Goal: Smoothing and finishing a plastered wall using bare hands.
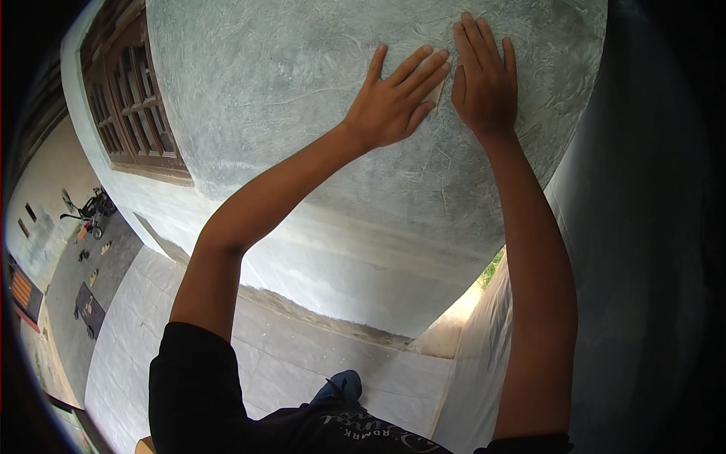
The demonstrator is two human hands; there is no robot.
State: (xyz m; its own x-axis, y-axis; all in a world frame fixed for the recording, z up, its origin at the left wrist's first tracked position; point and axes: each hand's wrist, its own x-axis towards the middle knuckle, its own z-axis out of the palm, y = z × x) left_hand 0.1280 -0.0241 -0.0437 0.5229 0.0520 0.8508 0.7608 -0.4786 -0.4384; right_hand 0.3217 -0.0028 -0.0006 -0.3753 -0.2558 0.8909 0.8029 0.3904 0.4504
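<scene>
We are looking down on two bare hands resting against a grey, unevenly plastered wall (287, 83), high up and toward its right side. The left hand (387, 104) is lying flat and unclenched, its fingers spread, and it is partly covering a thin, pale piece (436, 94) that is lying against the wall, showing between the index finger and the thumb; we are not managing to tell its material. The right hand (485, 89) is lying flat too, released, its fingers pointing upward and its thumb side sitting just beside the left hand's fingertips and the pale piece. Farther left, a brown wooden window (134, 102) is standing beside the plaster, and beyond it a dark wheeled vehicle (94, 212) is resting on the ground. Below, a pale sheet (291, 356) is covering the floor, and a blue-covered foot (345, 386) is showing near the wearer's black shirt (198, 382).
</scene>
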